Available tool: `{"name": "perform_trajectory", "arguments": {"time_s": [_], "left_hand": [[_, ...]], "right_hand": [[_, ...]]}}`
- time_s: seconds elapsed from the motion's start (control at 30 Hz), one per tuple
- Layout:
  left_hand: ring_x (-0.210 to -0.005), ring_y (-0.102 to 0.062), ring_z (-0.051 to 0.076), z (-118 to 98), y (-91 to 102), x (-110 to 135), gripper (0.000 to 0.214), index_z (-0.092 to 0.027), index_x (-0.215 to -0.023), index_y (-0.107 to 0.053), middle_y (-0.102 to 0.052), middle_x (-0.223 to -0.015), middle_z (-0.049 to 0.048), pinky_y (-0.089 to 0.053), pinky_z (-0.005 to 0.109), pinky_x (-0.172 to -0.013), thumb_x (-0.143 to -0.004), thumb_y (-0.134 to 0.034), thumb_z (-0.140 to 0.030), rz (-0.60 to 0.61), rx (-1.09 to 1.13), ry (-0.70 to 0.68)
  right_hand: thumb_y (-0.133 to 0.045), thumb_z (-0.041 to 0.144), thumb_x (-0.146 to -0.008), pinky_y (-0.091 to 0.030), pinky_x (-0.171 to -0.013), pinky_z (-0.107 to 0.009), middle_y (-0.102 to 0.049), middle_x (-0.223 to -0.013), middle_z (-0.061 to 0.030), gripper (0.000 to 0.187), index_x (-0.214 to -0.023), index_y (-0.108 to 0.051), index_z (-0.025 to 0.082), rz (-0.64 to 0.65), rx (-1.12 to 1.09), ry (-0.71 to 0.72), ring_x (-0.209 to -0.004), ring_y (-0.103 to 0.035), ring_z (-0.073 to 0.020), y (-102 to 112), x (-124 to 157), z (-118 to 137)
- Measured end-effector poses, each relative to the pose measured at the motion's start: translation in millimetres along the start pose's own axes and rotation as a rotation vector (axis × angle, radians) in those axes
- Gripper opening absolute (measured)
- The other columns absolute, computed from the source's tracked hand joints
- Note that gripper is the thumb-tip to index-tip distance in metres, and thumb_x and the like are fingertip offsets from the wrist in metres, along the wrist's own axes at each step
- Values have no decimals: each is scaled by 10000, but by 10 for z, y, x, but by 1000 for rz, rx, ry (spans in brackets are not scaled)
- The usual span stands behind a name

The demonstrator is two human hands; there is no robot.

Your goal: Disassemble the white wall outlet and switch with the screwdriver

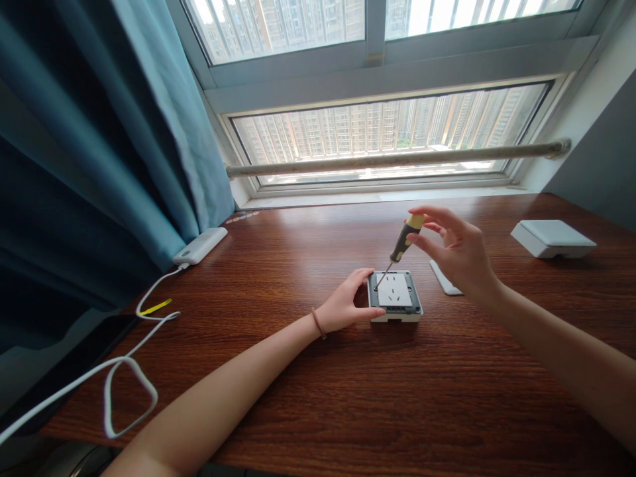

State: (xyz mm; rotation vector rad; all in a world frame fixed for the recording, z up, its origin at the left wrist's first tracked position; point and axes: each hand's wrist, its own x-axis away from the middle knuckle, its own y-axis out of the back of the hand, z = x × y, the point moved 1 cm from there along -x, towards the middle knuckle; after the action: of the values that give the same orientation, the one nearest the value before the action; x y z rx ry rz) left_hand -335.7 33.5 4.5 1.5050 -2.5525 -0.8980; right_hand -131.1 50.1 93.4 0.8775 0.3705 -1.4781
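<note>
A wall socket (395, 290) with a white face and a grey frame sits in a white box on the wooden desk. My left hand (348, 303) grips the left side of it, fingers at the back edge and thumb at the front. In my right hand (450, 242) is a screwdriver (405, 240) with a grey and yellow handle, held by its top end. The screwdriver slants down to the left, and its tip meets the screw spot on the left of the grey frame. Behind my right hand lies a white cover plate (446, 278), partly hidden.
Another white box (553, 238) stands at the right of the desk (298, 252). At the left, a white power strip (201, 246) and its cable (130, 361) with a yellow tie lie near the blue curtain (163, 132). A metal rail (397, 161) crosses the window behind.
</note>
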Motion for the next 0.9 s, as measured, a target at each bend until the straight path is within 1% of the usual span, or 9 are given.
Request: {"name": "perform_trajectory", "arguments": {"time_s": [0.1,0.2,0.37,0.43,0.5,0.6,0.67,0.8,0.9], "left_hand": [[-1217,-394,264,14,-3,0,734,-188,-1276,-372,-397,-1312,123,-308,418,-1051,-652,-705,-382,-2,0,-4],[-1214,-398,263,22,-6,0,735,-188,-1274,-374,-397,-1311,121,-311,412,-1051,-649,-706,-385,-3,2,-5],[-1213,-400,256,23,-11,2,738,-189,-1279,-368,-399,-1309,118,-313,398,-1053,-652,-704,-387,1,3,-8],[-1216,-397,258,26,-11,1,735,-192,-1277,-370,-396,-1311,118,-308,404,-1055,-652,-704,-385,1,-1,-10],[-1218,-395,259,28,-10,1,733,-192,-1277,-369,-392,-1314,120,-307,407,-1056,-653,-704,-385,3,-4,-10],[-1217,-396,256,25,-6,0,732,-185,-1278,-365,-391,-1314,121,-314,396,-1052,-659,-699,-386,7,-3,-10],[-1213,-401,256,20,-5,0,731,-184,-1277,-365,-396,-1308,120,-323,394,-1046,-659,-699,-387,6,0,-9],[-1207,-405,250,12,-7,-1,731,-185,-1277,-362,-405,-1299,119,-331,394,-1040,-659,-700,-383,5,2,-7],[-1208,-404,252,13,-10,-3,728,-187,-1277,-366,-406,-1300,119,-328,401,-1041,-660,-699,-384,1,5,-5]], "right_hand": [[-567,162,-799,-419,-949,-455,-626,-1048,-13,413,-1184,-501,293,52,-57,-13,-1015,-571,-205,-6,2,-23],[-528,152,-823,-408,-964,-457,-622,-1079,-20,400,-1196,-490,292,91,-98,0,-1056,-555,-206,-17,7,-24],[-613,207,-772,-456,-898,-453,-600,-1058,-17,289,-1046,-595,295,-25,-35,15,-1015,-558,-217,-19,4,-27],[-618,206,-769,-463,-883,-450,-612,-1025,-16,269,-1024,-607,291,-40,-22,7,-992,-568,-214,-12,-3,-32],[-590,187,-789,-451,-901,-453,-624,-1032,-14,296,-1065,-591,294,-8,-40,1,-1000,-572,-210,-5,-11,-32],[-538,158,-822,-425,-937,-457,-627,-1070,-13,399,-1189,-507,310,64,-85,-3,-1038,-563,-202,2,-13,-14],[-513,150,-835,-419,-946,-454,-624,-1086,-14,417,-1218,-478,312,90,-100,3,-1052,-557,-198,2,-8,5],[-505,172,-841,-420,-939,-445,-610,-1107,-16,357,-1170,-518,312,86,-88,25,-1060,-544,-201,-10,8,29],[-574,232,-804,-446,-894,-432,-602,-1056,-17,282,-1076,-579,309,16,-47,27,-1008,-552,-204,-20,17,20]]}}
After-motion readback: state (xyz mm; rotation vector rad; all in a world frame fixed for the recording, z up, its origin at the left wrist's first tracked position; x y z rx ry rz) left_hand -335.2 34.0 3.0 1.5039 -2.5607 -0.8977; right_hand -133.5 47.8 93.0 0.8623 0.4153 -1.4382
